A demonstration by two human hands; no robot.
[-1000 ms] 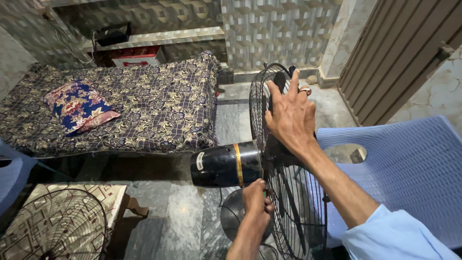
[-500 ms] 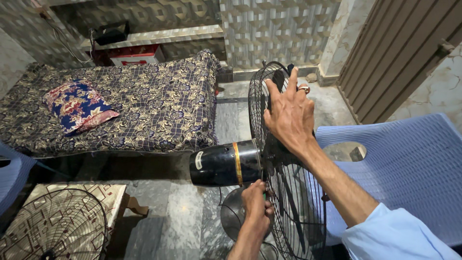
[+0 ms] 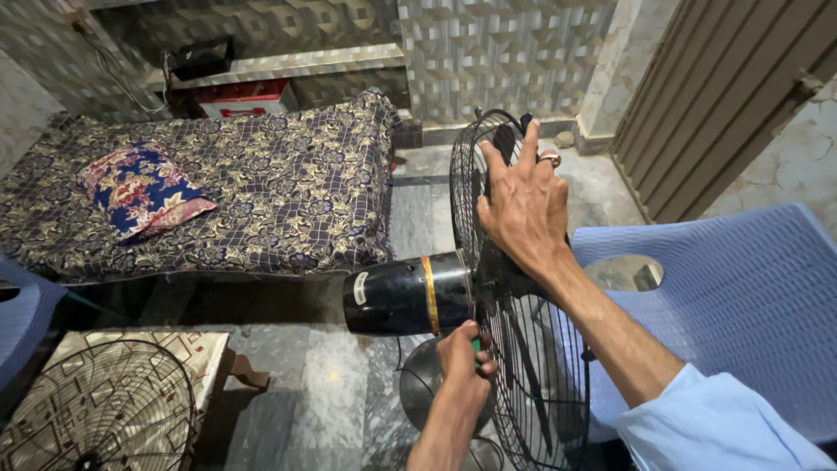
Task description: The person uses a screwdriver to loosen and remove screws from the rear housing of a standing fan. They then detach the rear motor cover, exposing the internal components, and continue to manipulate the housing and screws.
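A black pedestal fan stands in front of me, its motor housing (image 3: 397, 296) pointing left and its wire rear guard (image 3: 523, 349) facing right. My right hand (image 3: 523, 209) lies flat on the upper part of the guard, fingers spread, a ring on one finger. My left hand (image 3: 462, 358) is closed around a small green-handled tool, held under the motor where it meets the guard. The fan's round base (image 3: 423, 384) shows below my left wrist.
A loose wire fan guard (image 3: 96, 410) lies on a patterned low table (image 3: 200, 349) at the lower left. A bed with a floral cover (image 3: 261, 192) and a pillow (image 3: 144, 187) stands behind. A blue plastic chair (image 3: 750, 296) is on the right.
The view has shifted slightly. Both hands stay in nearly the same places on the fan.
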